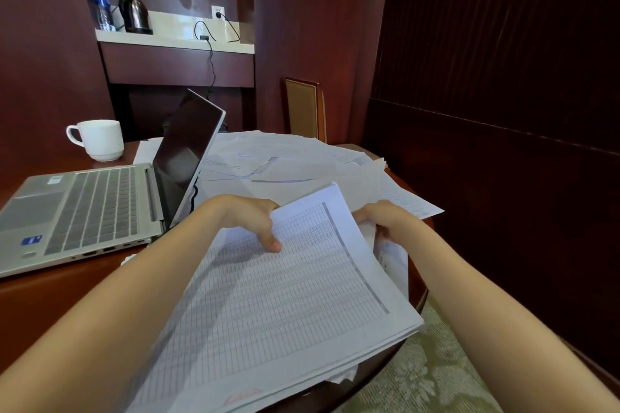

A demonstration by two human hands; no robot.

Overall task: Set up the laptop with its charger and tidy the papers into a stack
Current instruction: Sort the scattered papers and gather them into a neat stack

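I'm watching 2 hands gripping the paper stack [285, 278] at the near edge of the table [50, 305].
The left hand [250, 219] is pinching the stack's far left edge, thumb curled down onto the gridded top sheet; the right hand [389, 222] is curling round the far right edge, partly hiding behind the lifted top sheet. The stack is overhanging the table at its near right edge. Across the table's far side, loose papers [288, 157] are lying scattered. The laptop [84, 208] is sitting open at the left edge, screen dark. A black charger cable [212, 60] is hanging from the wall socket [218, 12] toward the back of the laptop; I'm not able to tell whether it's plugged into the machine. A white mug [97, 139] is standing at the far left edge, beyond the laptop.
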